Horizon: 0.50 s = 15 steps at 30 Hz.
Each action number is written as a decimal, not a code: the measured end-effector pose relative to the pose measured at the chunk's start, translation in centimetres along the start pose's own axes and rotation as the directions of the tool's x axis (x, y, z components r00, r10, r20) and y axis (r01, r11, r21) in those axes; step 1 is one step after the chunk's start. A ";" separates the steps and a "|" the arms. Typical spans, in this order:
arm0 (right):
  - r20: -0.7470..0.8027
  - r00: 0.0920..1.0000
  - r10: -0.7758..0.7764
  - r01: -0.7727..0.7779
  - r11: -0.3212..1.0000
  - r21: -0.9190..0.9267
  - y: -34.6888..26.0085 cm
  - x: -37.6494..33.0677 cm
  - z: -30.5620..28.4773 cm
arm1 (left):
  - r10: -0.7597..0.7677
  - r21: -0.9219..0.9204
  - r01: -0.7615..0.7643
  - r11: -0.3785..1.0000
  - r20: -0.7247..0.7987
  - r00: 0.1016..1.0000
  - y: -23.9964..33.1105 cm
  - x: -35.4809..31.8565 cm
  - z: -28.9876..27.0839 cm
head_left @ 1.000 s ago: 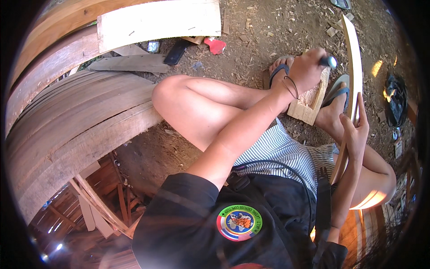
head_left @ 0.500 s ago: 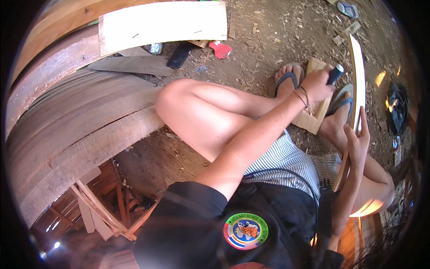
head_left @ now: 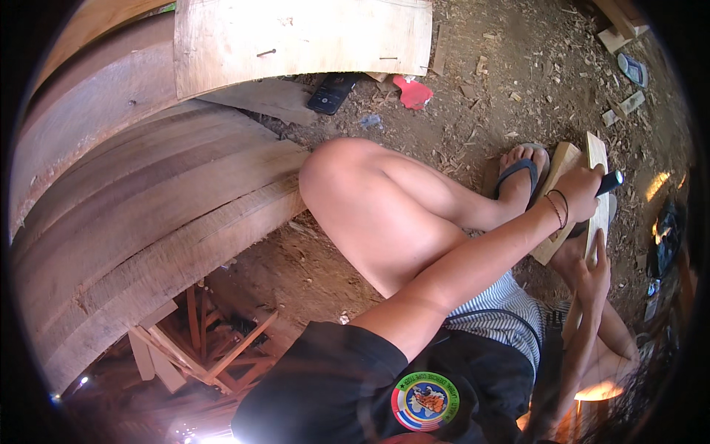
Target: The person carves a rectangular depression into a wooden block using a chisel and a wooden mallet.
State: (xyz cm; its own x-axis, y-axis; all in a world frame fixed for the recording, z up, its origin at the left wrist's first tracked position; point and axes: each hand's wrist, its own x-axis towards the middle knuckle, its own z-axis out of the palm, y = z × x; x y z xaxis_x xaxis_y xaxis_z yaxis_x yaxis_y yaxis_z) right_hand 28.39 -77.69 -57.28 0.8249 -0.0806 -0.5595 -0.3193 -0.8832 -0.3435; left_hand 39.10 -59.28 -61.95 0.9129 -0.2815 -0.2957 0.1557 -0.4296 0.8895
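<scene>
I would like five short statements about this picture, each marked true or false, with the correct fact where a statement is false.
1. The left hand grips a dark-handled tool. True.
2. The right hand rests flat on the dirt ground. False: it holds a thin wooden strip upright.
3. The foot beside the wooden block is bare. False: it wears a blue flip-flop.
4. A red scrap lies on the ground near a dark phone-like device. True.
5. The large curved planks lie to the person's right. False: they lie to the person's left.
</scene>
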 end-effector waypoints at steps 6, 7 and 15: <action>-0.014 1.000 0.008 -0.009 0.995 -0.096 -0.7 -0.2 0.0 | 0.000 0.018 0.000 1.000 0.015 1.000 -0.1 0.4 -0.2; -0.010 1.000 0.006 -0.007 0.995 -0.095 -0.7 -0.2 -0.2 | 0.022 0.028 -0.022 0.999 0.009 1.000 -0.2 0.4 -0.5; 0.048 0.989 0.137 -0.133 0.988 -0.079 -2.9 -0.6 -1.4 | 0.114 -0.053 -0.138 0.989 -0.323 0.939 0.6 1.4 -3.1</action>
State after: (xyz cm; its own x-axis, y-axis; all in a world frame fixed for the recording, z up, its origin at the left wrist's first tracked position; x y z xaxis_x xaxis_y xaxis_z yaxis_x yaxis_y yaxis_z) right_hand 29.48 -75.71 -54.86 0.7497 -0.1788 -0.6372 -0.3888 -0.8982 -0.2053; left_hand 41.61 -57.27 -60.73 0.9973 -0.0357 -0.0642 0.0482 -0.3405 0.9390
